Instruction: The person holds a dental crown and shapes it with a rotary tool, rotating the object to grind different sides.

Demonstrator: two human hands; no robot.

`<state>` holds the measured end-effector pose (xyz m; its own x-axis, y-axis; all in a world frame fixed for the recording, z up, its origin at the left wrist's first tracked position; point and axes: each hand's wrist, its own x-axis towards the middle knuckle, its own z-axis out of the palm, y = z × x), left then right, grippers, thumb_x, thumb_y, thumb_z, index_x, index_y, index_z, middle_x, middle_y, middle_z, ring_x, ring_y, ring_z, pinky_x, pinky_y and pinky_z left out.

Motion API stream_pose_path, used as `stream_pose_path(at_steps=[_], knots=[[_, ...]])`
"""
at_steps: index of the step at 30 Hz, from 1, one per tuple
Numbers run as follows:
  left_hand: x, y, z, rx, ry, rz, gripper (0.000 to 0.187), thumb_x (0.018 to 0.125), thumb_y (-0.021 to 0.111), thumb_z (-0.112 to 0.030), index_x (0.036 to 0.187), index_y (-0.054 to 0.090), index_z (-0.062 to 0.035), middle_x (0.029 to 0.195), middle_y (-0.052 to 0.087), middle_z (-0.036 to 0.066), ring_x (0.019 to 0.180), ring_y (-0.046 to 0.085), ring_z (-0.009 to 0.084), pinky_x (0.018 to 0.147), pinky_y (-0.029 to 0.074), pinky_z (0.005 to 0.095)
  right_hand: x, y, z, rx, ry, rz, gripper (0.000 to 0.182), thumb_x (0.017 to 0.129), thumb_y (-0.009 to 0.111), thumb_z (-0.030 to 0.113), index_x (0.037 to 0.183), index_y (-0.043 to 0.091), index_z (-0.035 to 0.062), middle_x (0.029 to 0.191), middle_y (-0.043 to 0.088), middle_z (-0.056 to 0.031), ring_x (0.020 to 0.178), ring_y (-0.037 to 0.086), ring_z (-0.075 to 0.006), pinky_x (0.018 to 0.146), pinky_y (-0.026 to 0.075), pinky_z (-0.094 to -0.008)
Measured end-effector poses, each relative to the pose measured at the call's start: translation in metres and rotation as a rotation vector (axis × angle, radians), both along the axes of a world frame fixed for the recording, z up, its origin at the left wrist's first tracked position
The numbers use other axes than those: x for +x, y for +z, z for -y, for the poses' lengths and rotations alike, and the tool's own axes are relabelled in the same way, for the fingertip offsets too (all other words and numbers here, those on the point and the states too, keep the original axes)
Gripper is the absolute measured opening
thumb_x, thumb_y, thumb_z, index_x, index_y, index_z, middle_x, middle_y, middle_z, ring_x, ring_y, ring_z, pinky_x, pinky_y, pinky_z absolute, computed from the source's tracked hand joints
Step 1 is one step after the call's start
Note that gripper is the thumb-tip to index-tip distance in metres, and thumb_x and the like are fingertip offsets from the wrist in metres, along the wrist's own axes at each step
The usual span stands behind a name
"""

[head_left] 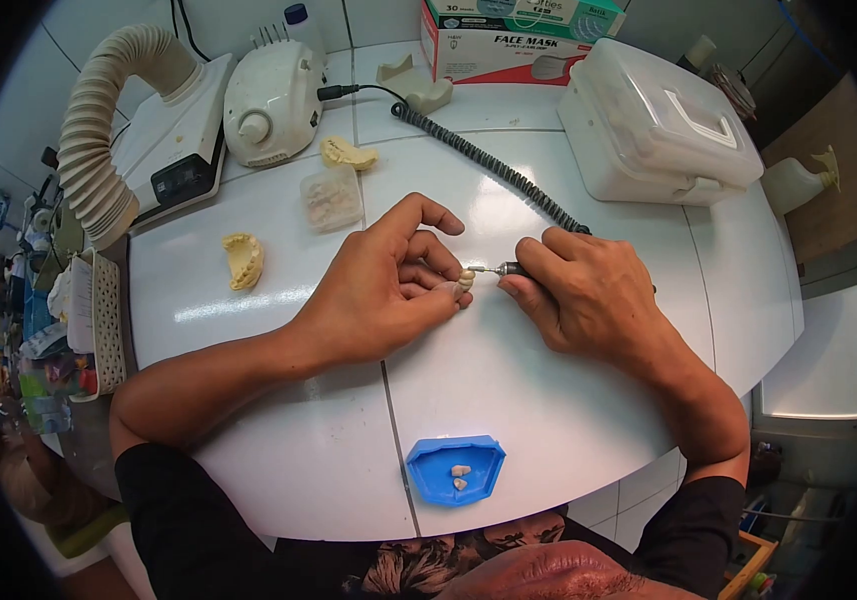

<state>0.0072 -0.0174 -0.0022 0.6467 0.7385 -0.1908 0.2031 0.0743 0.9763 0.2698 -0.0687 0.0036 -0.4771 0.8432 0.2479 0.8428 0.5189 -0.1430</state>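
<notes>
Between the thumb and fingers of my left hand (374, 290) is a small tooth-coloured dental bridge (466, 281), its index finger raised clear of it. My right hand (594, 300) is wrapped round a dark rotary handpiece (513, 269). The thin metal bur (487, 269) at its tip points left and reaches right to the bridge's upper edge. A black coiled cord (494, 165) runs from behind my right hand up to a white control unit (274, 110). Nearer my body, a blue tray (429, 472) carries two small tooth-coloured pieces (461, 470).
Left of my hands lie a yellowish dental cast (243, 260), another cast piece (349, 154) and a clear small box (332, 198). A ribbed hose (99, 120) arches at the far left. Back right stand a lidded case (659, 125) and a face mask box (509, 55).
</notes>
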Motion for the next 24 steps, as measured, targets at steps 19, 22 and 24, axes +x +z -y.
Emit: stream_pose_path(at_steps=[19, 22, 24], knots=[[-0.0008, -0.0009, -0.0003, -0.005, 0.005, 0.019, 0.047, 0.101, 0.071, 0.003, 0.141, 0.048, -0.0007, 0.108, 0.073, 0.01, 0.104, 0.077, 0.0113, 0.085, 0.058, 0.0186, 0.0016, -0.0025, -0.0005, 0.016, 0.005, -0.011, 0.03, 0.106, 0.073, 0.039, 0.095, 0.067, 0.0111, 0.073, 0.062, -0.0056, 0.059, 0.066, -0.0272, 0.05, 0.049, -0.0437], [-0.0007, -0.0002, -0.0003, -0.005, 0.004, 0.017, 0.047, 0.101, 0.071, 0.003, 0.142, 0.048, -0.0009, 0.107, 0.073, 0.01, 0.102, 0.076, 0.0103, 0.083, 0.057, 0.0182, 0.0019, -0.0018, -0.0011, 0.006, 0.003, 0.004, 0.03, 0.106, 0.073, 0.039, 0.094, 0.067, 0.0111, 0.073, 0.062, -0.0055, 0.06, 0.066, -0.0271, 0.05, 0.049, -0.0437], [-0.0006, -0.0001, -0.0001, -0.009, 0.007, 0.023, 0.047, 0.101, 0.072, 0.003, 0.142, 0.049, -0.0009, 0.107, 0.074, 0.01, 0.101, 0.075, 0.0092, 0.082, 0.057, 0.0178, 0.0018, -0.0021, -0.0011, 0.008, 0.003, 0.005, 0.03, 0.106, 0.073, 0.039, 0.094, 0.067, 0.0111, 0.073, 0.062, -0.0054, 0.059, 0.066, -0.0272, 0.05, 0.05, -0.0438]])
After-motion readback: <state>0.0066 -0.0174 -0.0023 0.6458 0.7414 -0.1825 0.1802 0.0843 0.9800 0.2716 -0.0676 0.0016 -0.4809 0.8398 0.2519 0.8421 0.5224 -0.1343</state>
